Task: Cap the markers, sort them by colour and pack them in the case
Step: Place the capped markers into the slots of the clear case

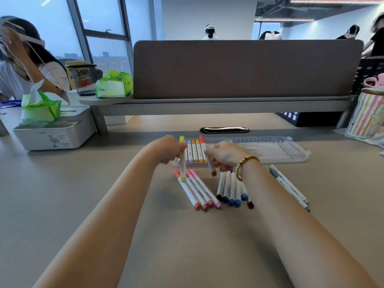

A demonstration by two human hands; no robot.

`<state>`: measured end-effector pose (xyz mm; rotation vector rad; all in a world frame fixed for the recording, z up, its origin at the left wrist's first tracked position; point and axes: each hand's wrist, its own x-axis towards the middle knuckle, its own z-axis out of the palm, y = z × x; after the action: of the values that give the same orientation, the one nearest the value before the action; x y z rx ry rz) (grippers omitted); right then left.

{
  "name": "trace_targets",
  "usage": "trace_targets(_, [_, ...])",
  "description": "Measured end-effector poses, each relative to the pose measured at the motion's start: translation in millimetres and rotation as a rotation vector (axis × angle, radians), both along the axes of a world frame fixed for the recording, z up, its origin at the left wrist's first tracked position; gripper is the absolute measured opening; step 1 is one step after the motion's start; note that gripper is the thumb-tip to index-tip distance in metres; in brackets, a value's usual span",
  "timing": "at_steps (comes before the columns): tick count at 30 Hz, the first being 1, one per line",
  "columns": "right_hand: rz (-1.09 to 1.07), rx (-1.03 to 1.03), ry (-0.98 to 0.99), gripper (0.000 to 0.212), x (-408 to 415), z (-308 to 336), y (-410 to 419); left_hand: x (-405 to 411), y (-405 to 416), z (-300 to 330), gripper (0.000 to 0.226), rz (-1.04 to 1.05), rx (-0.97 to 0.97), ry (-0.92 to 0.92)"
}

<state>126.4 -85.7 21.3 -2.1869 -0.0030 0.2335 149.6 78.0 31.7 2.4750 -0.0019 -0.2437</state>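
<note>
Just in front of the clear plastic marker case (270, 149), the left hand (168, 149) grips a capped yellow marker (182, 161) and the right hand (223, 155) a capped red marker (207, 155), both lifted probably for slotting beside the orange markers (196, 150) already packed.

Your left hand (169, 149) grips a yellow marker (182, 161) nearly upright, and your right hand (223, 155) holds a red-orange marker (207, 156) tilted beside it. Both hover just in front of the clear case (270, 150), where purple and orange markers (194, 151) already lie in its left half. On the table (83, 194) below lie a pink group (199, 189), a blue group (230, 190) and green-grey markers (288, 186) to your right.
</note>
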Motion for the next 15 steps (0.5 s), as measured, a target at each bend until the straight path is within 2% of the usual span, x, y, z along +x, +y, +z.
trace_targets(4, [-0.121, -0.039, -0.013, 0.028, 17, 5, -28, 28, -40, 16, 0.031, -0.035, 0.008, -0.036])
trace_targets(8, [-0.179, -0.017, -0.056, 0.021, 35, 12, -50, 58, -65, 6, 0.028, -0.044, -0.012, -0.003])
trace_targets(12, [-0.190, 0.003, -0.084, 0.018, 53, 7, -56, 81, -76, -6, 0.034, -0.047, 0.121, 0.008])
trace_targets(15, [-0.183, 0.004, -0.097, 0.019, 65, 1, -53, 95, -83, -14, 0.030, -0.045, 0.190, -0.017])
